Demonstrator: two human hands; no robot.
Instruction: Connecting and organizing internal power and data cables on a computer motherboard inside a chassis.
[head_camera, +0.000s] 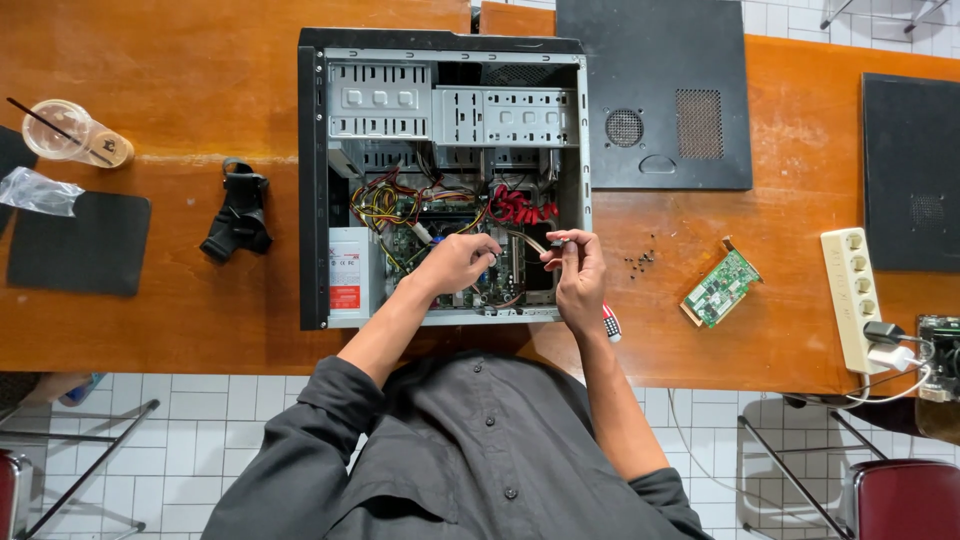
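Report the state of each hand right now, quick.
Left hand: curled inside the open computer case, fingers closed on something among the cables; what, cannot be told.
Right hand: closed, pinching a cable connector.

I see the open computer case (440, 180) lying on its side on the bench, its inside facing up: grey drive bays at the far end, a green board with coloured and red wires nearer me. A thin cable (530, 240) arcs up out of it, pinched at its end.
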